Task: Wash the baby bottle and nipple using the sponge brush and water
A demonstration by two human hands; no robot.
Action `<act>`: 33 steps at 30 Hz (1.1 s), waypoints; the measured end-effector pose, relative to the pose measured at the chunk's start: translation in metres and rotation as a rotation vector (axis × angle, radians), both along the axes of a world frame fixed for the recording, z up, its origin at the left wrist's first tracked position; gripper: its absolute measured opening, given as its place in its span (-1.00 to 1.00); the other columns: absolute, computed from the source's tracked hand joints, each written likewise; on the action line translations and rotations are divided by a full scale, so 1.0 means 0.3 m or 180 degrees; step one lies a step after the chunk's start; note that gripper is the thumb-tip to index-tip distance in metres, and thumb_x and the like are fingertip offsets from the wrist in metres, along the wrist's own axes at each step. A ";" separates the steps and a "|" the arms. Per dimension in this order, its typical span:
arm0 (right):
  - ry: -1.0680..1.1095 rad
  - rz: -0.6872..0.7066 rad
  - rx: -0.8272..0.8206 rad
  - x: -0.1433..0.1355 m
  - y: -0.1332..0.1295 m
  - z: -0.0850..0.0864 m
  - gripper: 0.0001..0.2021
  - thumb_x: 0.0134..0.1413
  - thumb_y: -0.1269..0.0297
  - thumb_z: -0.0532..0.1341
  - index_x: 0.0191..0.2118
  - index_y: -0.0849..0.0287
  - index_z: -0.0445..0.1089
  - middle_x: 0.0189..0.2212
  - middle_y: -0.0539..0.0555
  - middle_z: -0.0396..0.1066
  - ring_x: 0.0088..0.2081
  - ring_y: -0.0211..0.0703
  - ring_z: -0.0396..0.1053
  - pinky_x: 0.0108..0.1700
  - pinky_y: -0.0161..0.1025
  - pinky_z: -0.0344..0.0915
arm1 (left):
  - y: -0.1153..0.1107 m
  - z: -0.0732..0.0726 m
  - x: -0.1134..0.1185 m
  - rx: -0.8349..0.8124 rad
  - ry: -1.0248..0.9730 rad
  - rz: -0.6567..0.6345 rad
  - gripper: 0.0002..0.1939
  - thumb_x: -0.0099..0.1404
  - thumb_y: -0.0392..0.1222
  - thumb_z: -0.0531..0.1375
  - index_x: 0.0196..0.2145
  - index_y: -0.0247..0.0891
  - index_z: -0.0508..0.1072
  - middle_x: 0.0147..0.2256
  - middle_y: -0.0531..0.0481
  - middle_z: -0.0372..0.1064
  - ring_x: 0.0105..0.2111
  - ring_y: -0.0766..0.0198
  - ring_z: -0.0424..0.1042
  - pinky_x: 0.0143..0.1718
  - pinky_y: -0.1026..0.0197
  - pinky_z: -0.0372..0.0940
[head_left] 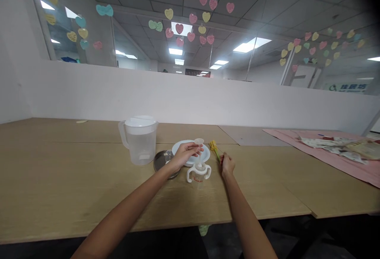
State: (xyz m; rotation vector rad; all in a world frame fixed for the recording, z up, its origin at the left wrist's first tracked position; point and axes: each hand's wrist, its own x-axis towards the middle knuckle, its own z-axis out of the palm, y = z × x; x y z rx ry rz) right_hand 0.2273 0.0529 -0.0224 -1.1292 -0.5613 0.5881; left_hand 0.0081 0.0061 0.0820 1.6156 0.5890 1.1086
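Note:
My left hand (pixel 187 152) pinches a translucent, round-topped piece (pixel 199 141) with a thin stem pointing down, above a clear baby bottle (pixel 198 176). The bottle stands upright on the table and has two white side handles and red print. Whether the stem reaches into the bottle's mouth, I cannot tell. My right hand (pixel 227 164) is closed around the green handle of a brush with a yellow head (pixel 213 145), just right of the bottle. Behind the bottle lies a white plate (pixel 177 145), partly covered by my left hand.
A round metal tray (pixel 158 164) holds a small clear dome-shaped piece (pixel 169 155). Left of it stands a lidded translucent pitcher (pixel 142 144). A pink cloth (pixel 289 137) with papers lies at the right of the wooden table (pixel 74 187). A white wall (pixel 178 96) rises behind.

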 end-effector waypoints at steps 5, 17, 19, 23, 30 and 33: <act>-0.0358 -0.0165 -0.0310 0.004 0.005 -0.007 -0.74 -0.09 0.20 0.11 -0.68 0.17 0.23 -0.84 -0.13 0.12 -0.75 -0.36 0.05 -0.65 -0.37 -0.02 | -0.030 -0.061 -0.010 0.1043 0.0933 0.0429 -0.78 0.13 -0.17 0.15 -0.29 -0.28 0.49 -0.22 -0.08 0.45 -0.19 0.20 0.37 -0.11 0.18 0.22; -0.2336 -0.0420 -0.1018 -0.018 -0.016 -0.004 -0.77 -0.16 0.29 0.18 -0.72 0.15 0.23 -0.77 -0.06 0.14 -0.61 -0.30 0.14 -0.51 -0.36 -0.05 | 0.052 -0.180 -0.151 0.2235 0.2247 0.1901 -0.78 0.16 -0.34 -0.01 -0.34 -0.23 0.42 -0.29 -0.05 0.40 -0.20 0.19 0.30 -0.09 0.14 0.13; -0.2427 -0.0412 -0.1073 -0.024 -0.015 -0.004 -0.81 -0.18 0.31 0.19 -0.70 0.14 0.25 -0.76 -0.06 0.15 -0.58 -0.28 0.19 -0.49 -0.36 -0.01 | 0.079 -0.195 -0.188 0.1911 0.2667 0.2206 -0.78 0.11 -0.38 0.00 -0.36 -0.23 0.40 -0.31 -0.06 0.39 -0.22 0.19 0.31 -0.13 0.17 0.15; -0.2502 -0.0494 -0.1218 -0.036 -0.018 0.004 -0.80 -0.21 0.37 0.19 -0.72 0.14 0.21 -0.76 -0.05 0.15 -0.54 -0.25 0.25 -0.48 -0.35 0.04 | 0.111 -0.215 -0.210 0.1548 0.2896 0.2466 -0.78 0.07 -0.40 0.00 -0.33 -0.27 0.35 -0.34 -0.08 0.37 -0.28 0.17 0.34 -0.24 0.19 0.18; -0.2663 -0.0533 -0.1075 -0.041 -0.015 0.005 -0.74 -0.25 0.46 0.17 -0.76 0.15 0.11 -0.74 -0.04 0.11 -0.53 -0.25 0.23 -0.46 -0.34 0.00 | 0.138 -0.251 -0.194 0.1270 0.2959 0.2510 -0.80 0.04 -0.37 0.05 -0.32 -0.28 0.34 -0.42 -0.10 0.38 -0.38 0.15 0.38 -0.34 0.21 0.18; -0.2515 -0.0494 -0.0898 -0.038 -0.017 0.006 -0.74 -0.27 0.49 0.16 -0.77 0.15 0.09 -0.74 -0.04 0.09 -0.49 -0.23 0.24 -0.43 -0.34 0.02 | 0.146 -0.255 -0.203 0.1143 0.2711 0.2674 -0.84 0.10 -0.34 0.02 -0.34 -0.29 0.33 -0.43 -0.11 0.38 -0.37 0.14 0.38 -0.34 0.20 0.17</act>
